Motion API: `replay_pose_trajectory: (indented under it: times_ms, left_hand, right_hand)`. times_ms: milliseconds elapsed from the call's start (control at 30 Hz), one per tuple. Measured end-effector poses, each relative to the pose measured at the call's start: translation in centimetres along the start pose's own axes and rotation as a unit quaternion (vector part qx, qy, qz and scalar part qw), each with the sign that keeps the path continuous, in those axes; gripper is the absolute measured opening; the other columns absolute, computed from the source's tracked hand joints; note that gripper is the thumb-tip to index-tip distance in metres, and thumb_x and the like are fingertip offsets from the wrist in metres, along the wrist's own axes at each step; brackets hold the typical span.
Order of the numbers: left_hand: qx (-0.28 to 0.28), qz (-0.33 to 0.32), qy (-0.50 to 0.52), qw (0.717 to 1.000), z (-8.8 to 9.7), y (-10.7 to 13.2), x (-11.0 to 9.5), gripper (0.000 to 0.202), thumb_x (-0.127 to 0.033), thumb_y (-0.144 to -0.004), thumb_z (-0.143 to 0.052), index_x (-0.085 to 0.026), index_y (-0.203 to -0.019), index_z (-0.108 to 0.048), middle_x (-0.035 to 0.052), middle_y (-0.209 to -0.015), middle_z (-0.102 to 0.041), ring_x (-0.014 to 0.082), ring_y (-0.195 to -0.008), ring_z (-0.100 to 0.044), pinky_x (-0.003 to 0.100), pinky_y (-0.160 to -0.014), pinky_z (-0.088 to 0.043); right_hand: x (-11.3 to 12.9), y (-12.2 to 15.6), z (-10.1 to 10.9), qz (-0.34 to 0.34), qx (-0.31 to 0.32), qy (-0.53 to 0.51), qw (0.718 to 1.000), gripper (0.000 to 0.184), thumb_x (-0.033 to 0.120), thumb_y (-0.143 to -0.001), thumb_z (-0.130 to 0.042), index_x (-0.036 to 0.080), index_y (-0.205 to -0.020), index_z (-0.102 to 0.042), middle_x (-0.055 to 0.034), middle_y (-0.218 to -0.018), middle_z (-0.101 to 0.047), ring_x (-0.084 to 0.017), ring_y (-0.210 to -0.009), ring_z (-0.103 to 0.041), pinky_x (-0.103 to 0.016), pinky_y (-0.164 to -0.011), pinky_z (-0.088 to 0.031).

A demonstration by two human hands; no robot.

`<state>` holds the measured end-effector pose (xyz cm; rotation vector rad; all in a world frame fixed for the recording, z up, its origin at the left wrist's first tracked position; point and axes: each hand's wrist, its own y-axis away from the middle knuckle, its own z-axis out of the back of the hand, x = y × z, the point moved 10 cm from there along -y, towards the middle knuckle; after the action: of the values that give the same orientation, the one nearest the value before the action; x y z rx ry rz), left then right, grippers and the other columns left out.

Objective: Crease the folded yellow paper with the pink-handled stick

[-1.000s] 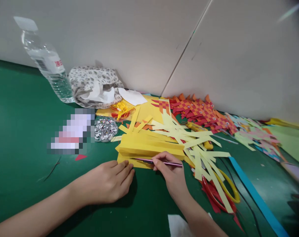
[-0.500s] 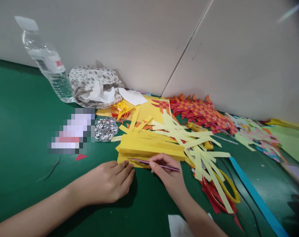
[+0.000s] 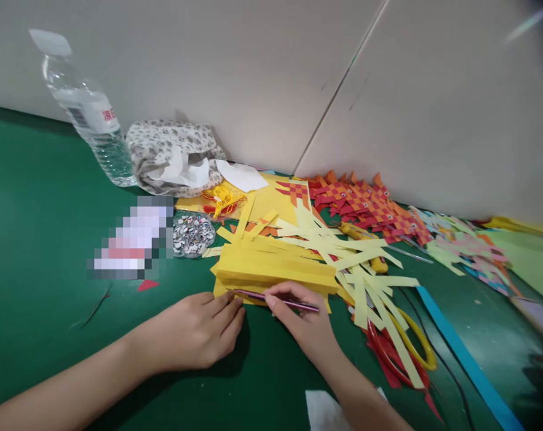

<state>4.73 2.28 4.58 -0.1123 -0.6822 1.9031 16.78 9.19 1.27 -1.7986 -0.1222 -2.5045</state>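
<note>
A folded sheet of yellow paper (image 3: 275, 263) lies before me, its crease running lengthwise and its near edge toward me. My left hand (image 3: 203, 332) presses its closed fingertips onto the paper's lower left corner; the thumb is hidden. In my right hand (image 3: 305, 317) is a slim purple pen (image 3: 252, 295), pinched between thumb and fingers. The pen slants low over the near strip of the paper, its tip beside my left index finger. Whether the tip touches the paper I cannot tell.
Pale yellow strips (image 3: 365, 260) overlap red-and-yellow scissors (image 3: 426, 353) at right. Woven red-orange paper fish (image 3: 374, 206) lie by the wall. Leftward are a container of googly eyes (image 3: 193, 235), a patterned cloth pouch (image 3: 175, 140), a water bottle (image 3: 91, 117) and a blurred-out phone-like object (image 3: 134, 239).
My right hand and the pen have shifted slightly left and down, bringing the tip closer to my left fingers. My left hand and the paper stay nearly in place.
</note>
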Motion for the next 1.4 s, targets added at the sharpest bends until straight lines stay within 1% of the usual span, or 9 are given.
replay_pose_trajectory:
  times_ms: [167, 300, 533, 833, 967, 1067, 1200, 1300, 1400]
  left_hand:
    - [0.000, 0.003, 0.009, 1.000, 0.1, -0.1, 0.1, 0.017, -0.017, -0.088, -0.055, -0.007, -0.096, -0.067, 0.0123, -0.092, -0.073, 0.0216, -0.081, -0.069, 0.030, -0.062, -0.053]
    - [-0.004, 0.000, 0.006, 1.000, 0.3, -0.2, 0.1, 0.016, -0.018, -0.089, -0.055, -0.008, -0.096, -0.066, 0.0124, -0.091, -0.073, 0.0209, -0.081, -0.069, 0.030, -0.064, -0.053]
    - [0.001, 0.001, 0.000, 1.000, 0.0, -0.1, 0.0, 0.016, -0.018, -0.089, -0.055, -0.009, -0.096, -0.066, 0.0120, -0.093, -0.073, 0.0207, -0.082, -0.069, 0.029, -0.063, -0.053]
    - [0.003, 0.000, 0.003, 1.000, 0.1, -0.1, 0.0, 0.016, -0.018, -0.089, -0.055, -0.008, -0.096, -0.066, 0.0123, -0.092, -0.073, 0.0207, -0.083, -0.069, 0.029, -0.064, -0.052]
    - [0.007, -0.003, -0.001, 1.000, 0.1, -0.1, 0.0, 0.017, -0.018, -0.088, -0.057, -0.008, -0.097, -0.066, 0.0125, -0.092, -0.073, 0.0218, -0.084, -0.069, 0.029, -0.063, -0.052]
    - [0.012, -0.002, -0.017, 1.000, 0.0, 0.0, -0.1, 0.017, -0.018, -0.087, -0.057, -0.008, -0.097, -0.066, 0.0117, -0.091, -0.073, 0.0221, -0.081, -0.069, 0.030, -0.059, -0.052]
    - [0.031, 0.034, -0.052, 0.998, -0.5, 0.2, 0.3, 0.019, -0.018, -0.087, -0.054, -0.007, -0.098, -0.065, 0.0121, -0.088, -0.073, 0.0238, -0.078, -0.069, 0.031, -0.055, -0.051]
    - [0.054, 0.071, -0.081, 0.993, -0.8, 0.1, 0.3, 0.021, -0.015, -0.085, -0.051, -0.006, -0.098, -0.066, 0.0152, -0.092, -0.073, 0.0273, -0.082, -0.070, 0.031, -0.054, -0.051]
    - [0.069, 0.084, -0.103, 0.989, -0.9, -0.1, -0.1, 0.024, -0.014, -0.083, -0.051, -0.006, -0.100, -0.067, 0.0167, -0.096, -0.073, 0.0287, -0.082, -0.071, 0.032, -0.053, -0.052]
  right_hand:
    - [0.0, 0.0, 0.0, 0.003, -0.010, -0.013, 1.000, 0.014, 0.031, -0.078, -0.065, 0.018, -0.076, -0.071, -0.0034, -0.070, -0.072, -0.016, -0.060, -0.065, -0.024, -0.055, -0.051]
    - [-0.2, 0.0, 0.0, 0.005, -0.010, -0.016, 1.000, 0.013, 0.031, -0.079, -0.065, 0.019, -0.078, -0.071, -0.0035, -0.074, -0.073, -0.017, -0.064, -0.067, -0.025, -0.058, -0.053]
    - [-0.5, 0.0, 0.0, -0.002, -0.006, -0.011, 1.000, 0.014, 0.032, -0.080, -0.065, 0.020, -0.079, -0.072, -0.0031, -0.075, -0.073, -0.015, -0.063, -0.065, -0.023, -0.057, -0.051]
    - [0.5, 0.0, 0.0, 0.018, 0.001, -0.005, 1.000, 0.013, 0.030, -0.079, -0.065, 0.019, -0.076, -0.071, -0.0031, -0.070, -0.073, -0.015, -0.060, -0.065, -0.024, -0.056, -0.051]
    - [0.7, -0.1, -0.5, 0.024, 0.019, 0.001, 1.000, 0.013, 0.030, -0.079, -0.066, 0.019, -0.080, -0.073, -0.0038, -0.075, -0.074, -0.017, -0.063, -0.067, -0.025, -0.060, -0.053]
    - [0.5, -0.2, -0.5, 0.018, 0.018, -0.001, 1.000, 0.012, 0.029, -0.079, -0.066, 0.020, -0.079, -0.074, -0.0036, -0.076, -0.075, -0.016, -0.064, -0.067, -0.025, -0.061, -0.054]
    - [0.5, -0.1, -0.5, 0.015, 0.016, -0.008, 1.000, 0.012, 0.029, -0.079, -0.066, 0.020, -0.078, -0.074, -0.0036, -0.075, -0.075, -0.016, -0.063, -0.067, -0.025, -0.061, -0.054]
    - [0.4, -0.1, -0.5, 0.007, 0.014, -0.012, 1.000, 0.012, 0.029, -0.078, -0.067, 0.020, -0.077, -0.074, -0.0034, -0.074, -0.075, -0.016, -0.062, -0.067, -0.025, -0.061, -0.054]
    - [0.4, -0.1, -0.5, 0.003, 0.011, -0.019, 1.000, 0.011, 0.029, -0.078, -0.068, 0.020, -0.077, -0.074, -0.0035, -0.074, -0.075, -0.016, -0.061, -0.067, -0.025, -0.061, -0.055]
